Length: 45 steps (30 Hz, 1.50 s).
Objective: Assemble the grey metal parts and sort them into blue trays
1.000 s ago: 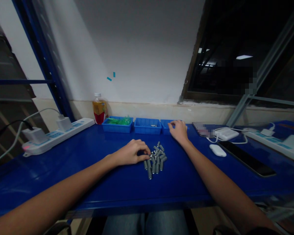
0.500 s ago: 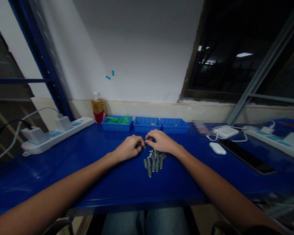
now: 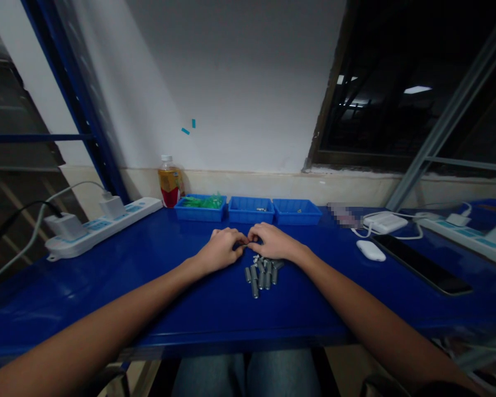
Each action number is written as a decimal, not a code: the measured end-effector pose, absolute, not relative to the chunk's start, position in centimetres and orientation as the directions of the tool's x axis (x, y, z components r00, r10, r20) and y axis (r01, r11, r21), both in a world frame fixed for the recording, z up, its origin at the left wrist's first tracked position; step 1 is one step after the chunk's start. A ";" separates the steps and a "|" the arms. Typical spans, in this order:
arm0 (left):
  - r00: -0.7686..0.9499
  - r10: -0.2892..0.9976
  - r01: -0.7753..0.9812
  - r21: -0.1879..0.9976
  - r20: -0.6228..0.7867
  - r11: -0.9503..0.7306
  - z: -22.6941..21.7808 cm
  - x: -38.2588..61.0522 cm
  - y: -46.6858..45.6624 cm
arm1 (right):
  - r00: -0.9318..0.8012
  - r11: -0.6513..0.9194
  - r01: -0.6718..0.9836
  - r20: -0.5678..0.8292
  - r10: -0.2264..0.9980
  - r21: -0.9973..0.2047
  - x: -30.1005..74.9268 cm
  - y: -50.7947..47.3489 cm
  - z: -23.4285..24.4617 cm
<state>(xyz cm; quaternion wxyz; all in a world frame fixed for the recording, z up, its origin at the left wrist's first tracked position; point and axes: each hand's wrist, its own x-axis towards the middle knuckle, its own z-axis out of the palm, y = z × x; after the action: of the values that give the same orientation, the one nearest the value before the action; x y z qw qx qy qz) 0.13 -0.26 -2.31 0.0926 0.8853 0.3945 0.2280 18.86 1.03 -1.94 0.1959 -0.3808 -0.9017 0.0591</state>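
My left hand [image 3: 223,249] and my right hand [image 3: 269,240] meet fingertip to fingertip above the blue table [image 3: 190,309]. Both are closed in a pinch around something too small to make out. Just below my right hand lies a pile of grey metal cylinders [image 3: 261,280], several of them side by side. Small silvery screw-like pieces [image 3: 256,259] sit at the pile's upper edge, partly hidden by the right hand. Behind the hands stand three blue bins: the left bin [image 3: 200,214] with green plastic, the middle bin [image 3: 250,217] and right bin [image 3: 296,218] with a few small metal pieces.
At the left lies a white power strip [image 3: 107,229] with plugged-in chargers and cables. A drink bottle [image 3: 171,182] stands by the wall. On the right are a white earphone case [image 3: 371,250], a black phone [image 3: 424,264], a white charger block [image 3: 384,222] and another power strip [image 3: 458,236].
My fingertips have come together; a small gap showed between the hands before. The left fingers now touch the right ones. The whole view has shifted slightly, and the cylinders lie as before.
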 end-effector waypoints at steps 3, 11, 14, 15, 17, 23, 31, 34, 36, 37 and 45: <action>0.541 0.762 0.553 0.532 0.356 -0.641 -2.6 -0.2 0.4 | -0.609 0.699 0.659 0.348 0.712 -0.278 18.6 0.8 -1.7; 0.388 0.849 0.257 0.843 0.358 -0.473 -3.3 -0.3 1.4 | -0.598 0.755 0.612 0.486 0.637 -0.236 18.2 -0.1 -0.7; 0.410 0.833 0.269 0.823 0.372 -0.500 -3.0 -0.2 1.0 | -0.551 0.730 0.643 0.522 0.651 -0.231 18.2 0.0 -0.6; 0.421 0.819 0.287 0.800 0.389 -0.527 -2.9 -0.1 0.8 | -0.532 0.719 0.652 0.530 0.660 -0.242 18.2 0.1 -0.5; 0.442 0.784 0.347 0.723 0.436 -0.597 -2.5 -0.1 0.3 | -0.504 0.702 0.657 0.533 0.680 -0.274 18.2 0.2 -0.5; 0.407 0.768 0.510 0.575 0.494 -0.640 -1.5 0.1 -0.5 | -0.506 0.706 0.640 0.523 0.685 -0.305 18.1 0.3 -0.5; 0.402 0.814 0.486 0.656 0.419 -0.578 -1.7 0.0 -0.1 | -0.568 0.769 0.603 0.562 0.601 -0.213 18.1 -0.7 0.2; 0.438 0.807 0.504 0.636 0.395 -0.585 -1.8 0.0 -0.1 | -0.562 0.766 0.614 0.574 0.596 -0.193 18.2 -0.6 0.4; 0.512 0.771 0.509 0.589 0.379 -0.628 -1.8 0.0 -0.3 | -0.533 0.742 0.647 0.590 0.607 -0.178 18.8 0.0 0.5; 0.566 0.733 0.501 0.549 0.377 -0.669 -1.8 0.1 -0.5 | -0.503 0.717 0.675 0.602 0.621 -0.175 19.3 0.5 0.5; 0.843 0.462 0.390 0.278 0.276 -0.878 -1.4 0.7 -1.4 | 0.045 0.159 0.946 0.602 0.797 -0.282 25.6 4.7 -0.7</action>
<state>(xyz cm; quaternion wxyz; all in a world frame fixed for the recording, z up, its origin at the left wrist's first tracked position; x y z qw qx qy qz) 0.66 -1.40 -1.39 0.1059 0.9540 0.2233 0.1695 25.63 4.71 -0.73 0.3383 -0.6389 -0.6821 -0.1099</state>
